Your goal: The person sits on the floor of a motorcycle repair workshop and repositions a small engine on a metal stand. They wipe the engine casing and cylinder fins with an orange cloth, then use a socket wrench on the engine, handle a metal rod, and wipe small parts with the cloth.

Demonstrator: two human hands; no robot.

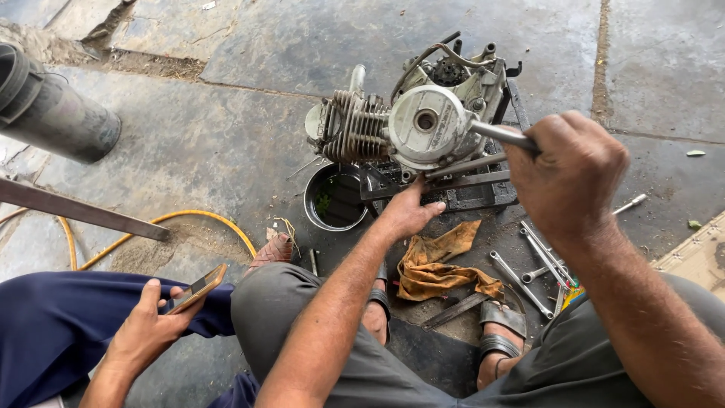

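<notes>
A grey motorcycle engine [423, 121] with cooling fins and a round side cover sits on a dark metal stand [468, 193] on the stone floor. My right hand [570, 174] is closed around the handle of a metal tool [502, 136] whose tip meets the engine's side cover. Below the engine, my left hand [408, 211] presses against the stand with its fingers spread. My knees and sandalled feet are at the bottom of the view.
A round tin of dark liquid [336, 198] stands left of the stand. An orange rag [442, 264] and several spanners [540, 264] lie by my feet. At lower left another person's hand [147, 321] holds a phone [198, 287]. A yellow hose [189, 219] and grey pipe [53, 109] lie left.
</notes>
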